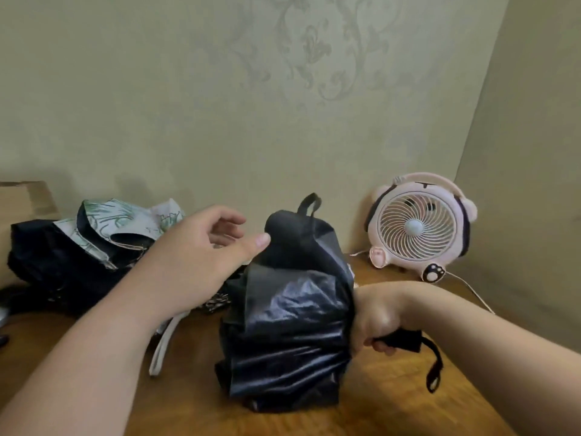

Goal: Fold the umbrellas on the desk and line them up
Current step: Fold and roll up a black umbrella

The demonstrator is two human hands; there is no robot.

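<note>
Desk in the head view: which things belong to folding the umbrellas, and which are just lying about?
Job: black umbrella, gripped by the right hand; floral umbrella and dark umbrella heaped at left.
Lying about: pink fan, cardboard box.

A wooden desk is carrying a pink fan at its back right corner, its cable trailing across the top. Unfolded umbrellas are sprawling at left, and a black umbrella is standing mid-desk.
</note>
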